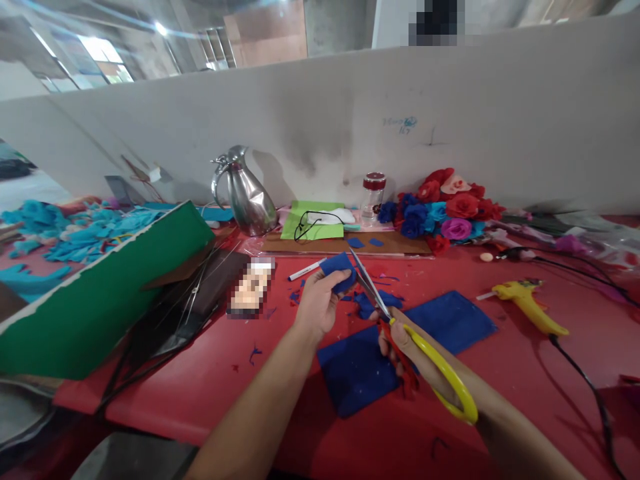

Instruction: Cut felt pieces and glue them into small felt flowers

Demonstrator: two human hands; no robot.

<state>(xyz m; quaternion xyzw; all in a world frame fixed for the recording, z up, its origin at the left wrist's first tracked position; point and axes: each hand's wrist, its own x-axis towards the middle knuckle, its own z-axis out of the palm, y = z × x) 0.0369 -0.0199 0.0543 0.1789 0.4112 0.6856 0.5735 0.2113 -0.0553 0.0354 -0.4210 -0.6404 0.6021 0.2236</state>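
In my left hand (pixel 320 300), thumb on top, is a small piece of blue felt (pixel 336 265). My right hand (pixel 400 340) grips a pair of scissors with yellow handles (pixel 450 373). Their metal blades (pixel 369 283) point up and left, with the tips beside the felt piece's right edge. Below the hands lies a larger blue felt sheet (pixel 350 373), and another blue sheet (pixel 457 323) is to its right. Blue offcuts (pixel 367 305) are scattered under the blades. Something red hangs by my right fingers; I cannot tell what it is.
Left are a green board (pixel 115 287), a phone (pixel 253 287) and a marker (pixel 305 270). Behind stand a steel jug (pixel 247 197), glasses (pixel 320 223) on green paper and a jar (pixel 373 200). Rightward are artificial flowers (pixel 457 207) and a yellow glue gun (pixel 530 307) with a black cord.
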